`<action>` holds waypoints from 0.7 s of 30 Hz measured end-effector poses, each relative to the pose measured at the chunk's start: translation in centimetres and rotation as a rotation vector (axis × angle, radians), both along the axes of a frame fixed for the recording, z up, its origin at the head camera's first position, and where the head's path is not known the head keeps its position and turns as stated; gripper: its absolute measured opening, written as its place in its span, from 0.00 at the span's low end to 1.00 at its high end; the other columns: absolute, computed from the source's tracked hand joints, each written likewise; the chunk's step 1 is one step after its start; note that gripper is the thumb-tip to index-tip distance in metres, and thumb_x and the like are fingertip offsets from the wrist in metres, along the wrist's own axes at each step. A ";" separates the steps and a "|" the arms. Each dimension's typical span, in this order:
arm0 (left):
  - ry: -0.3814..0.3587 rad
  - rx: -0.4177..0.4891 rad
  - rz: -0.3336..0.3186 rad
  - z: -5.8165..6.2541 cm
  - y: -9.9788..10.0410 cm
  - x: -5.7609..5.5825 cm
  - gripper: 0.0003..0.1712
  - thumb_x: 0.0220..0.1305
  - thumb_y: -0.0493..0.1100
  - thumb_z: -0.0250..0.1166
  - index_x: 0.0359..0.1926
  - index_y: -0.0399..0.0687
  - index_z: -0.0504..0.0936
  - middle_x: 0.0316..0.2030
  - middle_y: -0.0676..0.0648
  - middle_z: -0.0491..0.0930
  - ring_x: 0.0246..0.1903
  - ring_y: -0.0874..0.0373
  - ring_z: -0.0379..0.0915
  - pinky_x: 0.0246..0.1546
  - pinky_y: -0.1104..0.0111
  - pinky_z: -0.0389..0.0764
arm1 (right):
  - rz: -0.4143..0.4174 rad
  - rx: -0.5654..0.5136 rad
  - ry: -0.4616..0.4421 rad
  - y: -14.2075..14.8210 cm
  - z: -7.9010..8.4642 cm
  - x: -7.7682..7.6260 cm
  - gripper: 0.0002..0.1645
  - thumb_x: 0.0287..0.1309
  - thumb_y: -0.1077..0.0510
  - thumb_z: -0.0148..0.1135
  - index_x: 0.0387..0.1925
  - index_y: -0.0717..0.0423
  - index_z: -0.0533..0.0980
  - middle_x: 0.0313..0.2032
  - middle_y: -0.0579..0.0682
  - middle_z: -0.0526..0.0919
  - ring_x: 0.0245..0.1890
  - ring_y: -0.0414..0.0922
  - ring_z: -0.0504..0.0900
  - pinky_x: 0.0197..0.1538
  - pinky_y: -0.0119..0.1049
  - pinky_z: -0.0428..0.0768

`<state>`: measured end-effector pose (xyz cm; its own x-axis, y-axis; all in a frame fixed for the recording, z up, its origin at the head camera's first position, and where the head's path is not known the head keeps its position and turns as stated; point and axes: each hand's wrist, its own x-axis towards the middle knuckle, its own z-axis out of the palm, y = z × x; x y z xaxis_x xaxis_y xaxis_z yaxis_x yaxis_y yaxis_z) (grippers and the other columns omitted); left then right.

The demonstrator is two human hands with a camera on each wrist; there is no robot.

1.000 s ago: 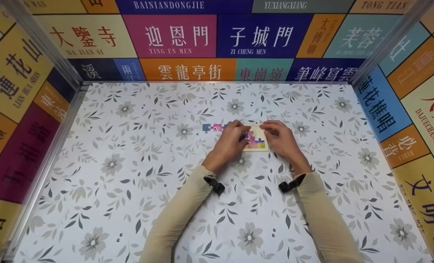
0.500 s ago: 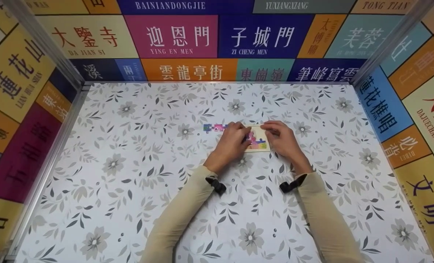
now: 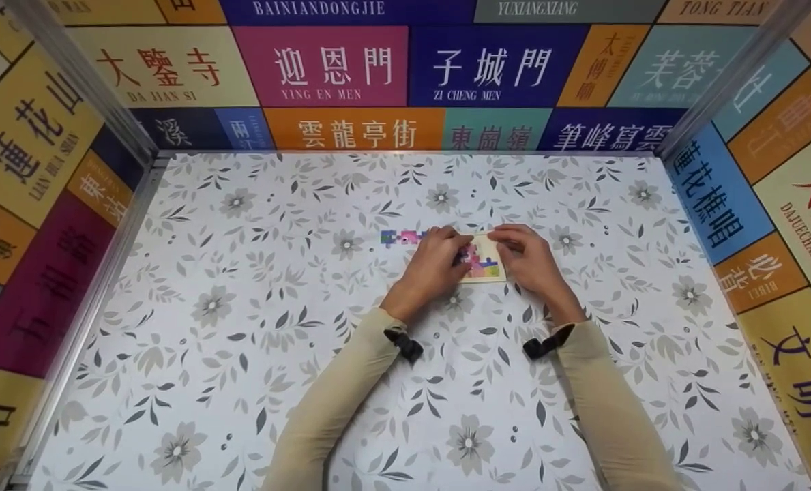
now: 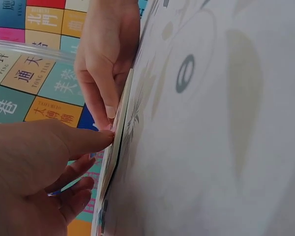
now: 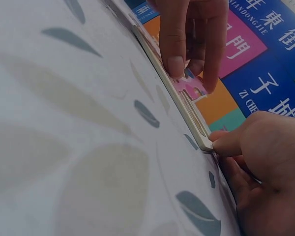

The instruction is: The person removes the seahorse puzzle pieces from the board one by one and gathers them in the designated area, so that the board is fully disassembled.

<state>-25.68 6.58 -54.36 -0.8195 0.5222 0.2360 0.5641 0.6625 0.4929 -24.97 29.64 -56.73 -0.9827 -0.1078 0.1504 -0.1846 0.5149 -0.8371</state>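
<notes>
1. Left wall: panels of Chinese characters with Latin lettering, largely yellow, orange and purple.
2. Table: white covering with grey flowers and leaves, reaching from the left wall to the right.
3. Back wall: similar lettered panels, behind the table's far edge.
4. Left sleeve: beige, with a black strap at the cuff.
5. Loose pieces: jigsaw pieces in a row on the table, one green and blue, one pink, just beside the left hand.
6. Left hand: thumb and fingers closed together on a pink piece, held at the tray; whether its lower edge touches the tray cannot be told.
7. Tray: cream, flat on the table between the hands; set pieces fill its near part, with cream base bare beyond them.
8. Right hand: thumb and finger clamped on the tray's corner.
9. Right sleeve: beige, likewise strapped.
10. Right wall: blue, orange and yellow panels.
</notes>
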 end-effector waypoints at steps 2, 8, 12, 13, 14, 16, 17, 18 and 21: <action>-0.010 0.007 -0.006 -0.1 0.0 0.0 0.28 0.64 0.45 0.72 0.64 0.44 0.82 0.50 0.46 0.79 0.51 0.50 0.74 0.56 0.60 0.74 | -0.002 -0.001 -0.003 0.0 0.0 0.0 0.15 0.72 0.66 0.58 0.54 0.60 0.84 0.62 0.55 0.78 0.65 0.51 0.77 0.67 0.48 0.77; -0.045 0.013 -0.009 0.0 0.0 0.0 0.28 0.67 0.44 0.70 0.66 0.43 0.80 0.51 0.45 0.78 0.52 0.51 0.73 0.56 0.60 0.74 | -0.002 -0.008 0.001 0.0 0.1 0.0 0.15 0.71 0.66 0.58 0.54 0.60 0.84 0.63 0.55 0.78 0.65 0.52 0.77 0.67 0.47 0.77; -0.028 0.015 -0.010 0.0 -0.2 -0.2 0.27 0.68 0.45 0.70 0.66 0.43 0.80 0.52 0.44 0.80 0.53 0.50 0.76 0.57 0.60 0.75 | 0.006 -0.010 -0.008 0.0 0.2 0.0 0.16 0.72 0.66 0.58 0.55 0.60 0.83 0.63 0.56 0.78 0.63 0.53 0.79 0.66 0.48 0.77; -0.022 0.017 -0.011 0.0 -0.2 -0.3 0.27 0.68 0.45 0.69 0.66 0.43 0.80 0.52 0.43 0.81 0.53 0.49 0.76 0.58 0.59 0.76 | 0.007 -0.010 -0.011 0.0 0.2 0.0 0.16 0.72 0.65 0.58 0.56 0.60 0.83 0.64 0.55 0.77 0.63 0.53 0.79 0.66 0.48 0.77; -0.017 0.022 -0.013 0.0 -0.3 -0.4 0.27 0.68 0.45 0.69 0.66 0.42 0.80 0.52 0.43 0.81 0.53 0.49 0.76 0.58 0.59 0.76 | 0.006 -0.007 -0.015 0.0 0.1 0.0 0.16 0.72 0.65 0.57 0.56 0.60 0.83 0.64 0.55 0.77 0.63 0.53 0.79 0.66 0.48 0.77; -0.022 0.042 -0.017 0.1 -0.6 -0.5 0.27 0.69 0.45 0.69 0.66 0.42 0.80 0.52 0.43 0.81 0.54 0.49 0.76 0.59 0.59 0.76 | 0.000 -0.003 -0.028 0.0 0.1 0.0 0.16 0.73 0.64 0.57 0.56 0.59 0.83 0.64 0.54 0.77 0.62 0.53 0.80 0.66 0.48 0.78; -0.029 0.054 -0.021 0.1 -0.8 -0.6 0.27 0.69 0.45 0.69 0.66 0.42 0.80 0.53 0.43 0.81 0.54 0.49 0.76 0.59 0.59 0.76 | -0.003 0.000 -0.031 0.0 0.1 0.0 0.16 0.73 0.64 0.57 0.56 0.59 0.83 0.64 0.54 0.77 0.63 0.53 0.79 0.66 0.49 0.77; -0.034 0.068 -0.024 0.2 -1.0 -0.7 0.27 0.69 0.45 0.69 0.66 0.42 0.80 0.53 0.43 0.82 0.55 0.49 0.76 0.60 0.59 0.76 | -0.006 0.002 -0.037 0.0 0.1 0.1 0.16 0.73 0.63 0.57 0.56 0.58 0.83 0.64 0.54 0.77 0.63 0.52 0.79 0.66 0.48 0.77; -0.050 0.112 -0.027 0.5 -1.7 -1.2 0.25 0.69 0.44 0.69 0.65 0.44 0.81 0.54 0.44 0.83 0.57 0.49 0.75 0.62 0.59 0.75 | -0.010 0.008 -0.044 0.0 0.2 0.1 0.16 0.74 0.62 0.57 0.57 0.58 0.83 0.65 0.53 0.76 0.63 0.52 0.79 0.66 0.49 0.77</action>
<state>-26.85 4.89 -53.83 -0.8179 0.5167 0.2529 0.5535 0.5870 0.5908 -24.89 29.65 -56.54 -0.9894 -0.0990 0.1064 -0.1428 0.5234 -0.8400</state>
